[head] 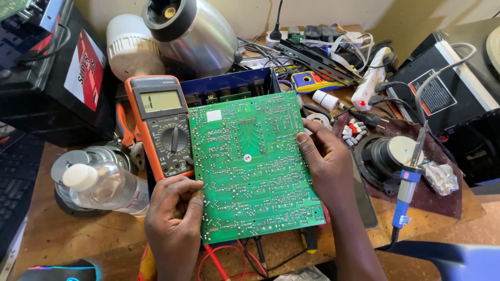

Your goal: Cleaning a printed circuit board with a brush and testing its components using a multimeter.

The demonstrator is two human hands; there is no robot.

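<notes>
Both hands, left hand point(174, 218) and right hand point(325, 158), grip the green board point(252, 166) by its edges with curled fingers, keeping it flat to see.

A: We see the board point(253, 165) as green laminate, semi-gloss, w/ dull silver solder dots all over.

B: Agreed. Meter point(162, 126): orange rubbery casing, matt; grey glassy display.

A: Bottle point(108, 186) is clear thin plastic, shiny, w/ matt white cap.

B: Bench point(83, 237) looks like raw wood, rough & scuffed. Iron point(408, 187) has a blue plastic grip, smooth, plus a bare metal shaft.

A: We'd call the dome point(195, 32) polished metal, mirror-like. Mat point(442, 200) under the speaker point(388, 156): dark maroon cloth, matt.
</notes>
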